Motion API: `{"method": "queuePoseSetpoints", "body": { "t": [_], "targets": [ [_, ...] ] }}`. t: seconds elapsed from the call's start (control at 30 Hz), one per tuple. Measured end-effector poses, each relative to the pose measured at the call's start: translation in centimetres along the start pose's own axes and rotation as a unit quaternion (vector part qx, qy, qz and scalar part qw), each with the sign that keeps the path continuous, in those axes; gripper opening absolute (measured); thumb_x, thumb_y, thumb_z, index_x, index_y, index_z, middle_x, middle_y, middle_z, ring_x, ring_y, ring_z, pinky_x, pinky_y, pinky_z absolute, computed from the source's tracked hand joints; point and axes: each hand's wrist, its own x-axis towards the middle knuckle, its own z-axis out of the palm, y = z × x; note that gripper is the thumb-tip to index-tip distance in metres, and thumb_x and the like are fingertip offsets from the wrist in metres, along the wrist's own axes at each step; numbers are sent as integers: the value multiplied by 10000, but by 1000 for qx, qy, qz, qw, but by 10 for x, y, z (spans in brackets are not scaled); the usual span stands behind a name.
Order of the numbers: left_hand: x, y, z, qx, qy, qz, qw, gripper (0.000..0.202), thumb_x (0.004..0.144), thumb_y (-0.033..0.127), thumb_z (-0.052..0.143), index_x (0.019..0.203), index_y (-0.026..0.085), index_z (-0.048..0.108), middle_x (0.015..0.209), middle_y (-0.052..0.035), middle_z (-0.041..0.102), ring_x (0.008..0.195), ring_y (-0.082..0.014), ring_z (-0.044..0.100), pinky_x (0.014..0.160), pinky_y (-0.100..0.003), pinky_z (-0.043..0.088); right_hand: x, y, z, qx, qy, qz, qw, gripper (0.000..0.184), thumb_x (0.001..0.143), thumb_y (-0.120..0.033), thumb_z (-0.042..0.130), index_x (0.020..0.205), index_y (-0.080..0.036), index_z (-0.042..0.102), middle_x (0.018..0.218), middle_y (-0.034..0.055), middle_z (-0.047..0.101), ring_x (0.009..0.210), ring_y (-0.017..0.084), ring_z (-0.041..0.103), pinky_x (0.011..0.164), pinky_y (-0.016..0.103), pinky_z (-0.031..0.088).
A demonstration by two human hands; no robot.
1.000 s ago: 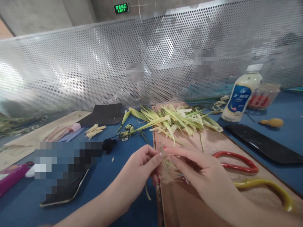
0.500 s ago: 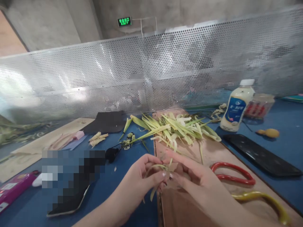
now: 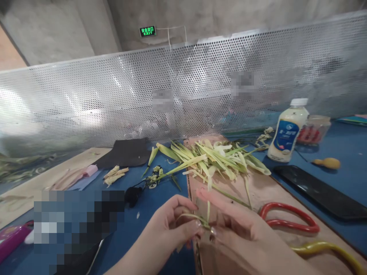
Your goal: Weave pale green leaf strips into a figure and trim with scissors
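Grey concrete [image 3: 63, 23] stood behind one perforated metal screen [image 3: 129, 84], with one lit exit sign [image 3: 147, 31] showing above its top edge. Across the blue desk [image 3: 166, 187] lay one brown board [image 3: 266, 189], bearing one pile of pale green leaves [image 3: 218, 156], too tangled to count. Two hands worked over the board's near left edge: the left hand [image 3: 179, 221] and the right hand [image 3: 243, 223] pinched one thin green strip [image 3: 193, 216] between them, fingertips almost meeting. Beside the right hand were two handles, one red handle [image 3: 295, 226] and one yellow handle [image 3: 327, 247]. Farther right, the desk carried one dark slab [image 3: 318, 193], one yellow gourd [image 3: 329, 163], one upright bottle [image 3: 288, 133] and one clear container [image 3: 314, 130] with red contents. To the left lay one dark sheet [image 3: 126, 152] and one black fluffy ball [image 3: 133, 195].
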Motion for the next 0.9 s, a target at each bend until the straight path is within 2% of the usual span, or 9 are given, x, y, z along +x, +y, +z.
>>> {"method": "queuePoseSetpoints", "body": {
  "t": [0.07, 0.17, 0.3, 0.4, 0.57, 0.63, 0.77, 0.9],
  "targets": [
    [0, 2, 0, 11, -4, -9, 1000, 314, 635, 333, 671, 789, 159, 461, 633, 17, 537, 542, -81, 464, 497, -205, 349, 0, 4, 2, 30, 5, -5, 1000, 469, 760, -239, 563, 1209, -323, 453, 848, -13, 650, 836, 159, 599, 803, 323, 486],
    [-1, 6, 1, 42, 15, -12, 999, 209, 688, 257, 627, 788, 150, 478, 641, 17, 550, 569, -76, 463, 525, -198, 343, -1, 5, 2, 42, 16, -9, 999, 427, 757, -275, 570, 1174, -325, 491, 925, -1, 641, 928, 178, 571, 845, 344, 458],
    [0, 6, 0, 47, -19, -16, 999, 202, 673, 241, 640, 770, 139, 495, 640, 16, 561, 562, -71, 467, 527, -194, 346, -3, -5, -2, -78, 44, -17, 996, 391, 786, -238, 519, 1171, -306, 500, 998, 9, 631, 963, 168, 555, 916, 364, 395],
    [4, 4, -1, 52, -15, -7, 999, 211, 664, 262, 648, 751, 131, 508, 644, 13, 562, 569, -73, 471, 522, -191, 353, -1, -9, -7, -148, 44, -22, 988, 423, 780, -201, 497, 1197, -265, 482, 1032, 27, 626, 957, 176, 562, 904, 368, 406],
    [7, 2, -4, 83, -23, 16, 996, 203, 677, 271, 641, 784, 135, 536, 672, 10, 573, 595, -79, 486, 544, -188, 362, 7, 5, -16, -162, 35, -53, 985, 474, 744, -217, 534, 1213, -217, 470, 1154, 50, 558, 1041, 194, 516, 920, 345, 396],
    [8, 1, -4, 102, -22, 29, 994, 184, 688, 269, 631, 791, 143, 547, 681, 11, 585, 610, -84, 498, 550, -187, 362, 9, 11, -19, -149, 19, -51, 987, 488, 744, -243, 551, 1223, -222, 457, 1142, 52, 564, 1050, 202, 510, 907, 345, 409],
    [8, -4, -3, 153, -14, 52, 987, 120, 702, 247, 610, 773, 155, 579, 711, 7, 603, 684, -111, 538, 617, -207, 384, 9, 12, -17, -137, -8, -46, 989, 494, 755, -226, 548, 1236, -227, 435, 990, 40, 628, 978, 190, 551, 879, 348, 430],
    [7, -6, -1, 178, -4, 64, 982, 97, 706, 227, 592, 770, 154, 590, 721, 0, 601, 718, -136, 555, 678, -241, 401, 6, 6, -10, -153, 17, -48, 987, 486, 738, -152, 531, 1213, -218, 456, 998, 34, 616, 915, 161, 570, 844, 310, 451]
  ]
}}
